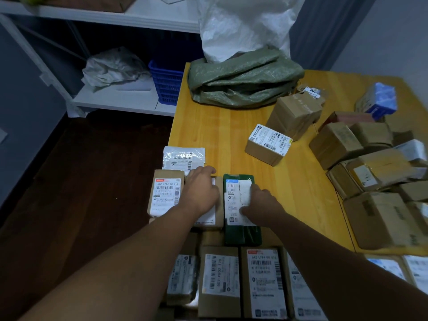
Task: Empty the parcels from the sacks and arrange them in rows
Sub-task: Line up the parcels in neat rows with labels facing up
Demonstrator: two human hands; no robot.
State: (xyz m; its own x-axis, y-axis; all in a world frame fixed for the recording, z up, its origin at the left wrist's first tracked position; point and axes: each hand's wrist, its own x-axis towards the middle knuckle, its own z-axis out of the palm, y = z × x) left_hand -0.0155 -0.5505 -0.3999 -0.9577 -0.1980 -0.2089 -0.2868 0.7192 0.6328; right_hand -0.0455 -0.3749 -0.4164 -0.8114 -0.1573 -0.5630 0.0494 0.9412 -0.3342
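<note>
My left hand (201, 189) lies palm down on a brown box (214, 220), fingers together and flat. My right hand (262, 202) presses the label of the green parcel (240, 235) just beside it, fingers spread a little and not wrapped round it. Both parcels lie in the second row from me, near the left edge of the table (222, 130).

The risk is on that edge. The labelled box (165, 195) touching the one under my left hand sits right at the rim, and I judge that a push leftward to close the gap could tip it onto the floor (81, 181). The white pouch (183, 157) beyond it is thin and could slide off just as easily. The heap of boxes (361, 158) on my right is stacked loosely, so pulling one from low down could bring others down. The white sack (243, 26) stands tall behind the green sack (243, 82) and could slump onto the table.

Counted:
- Sacks on the table: two.
- This row: three parcels, plus one pouch beyond them.
- The nearest row (264, 281): at least five, cut off by the frame.
- One lone box (266, 145) between the rows and the heap.
- The heap: roughly a dozen, too jumbled to count exactly.
</note>
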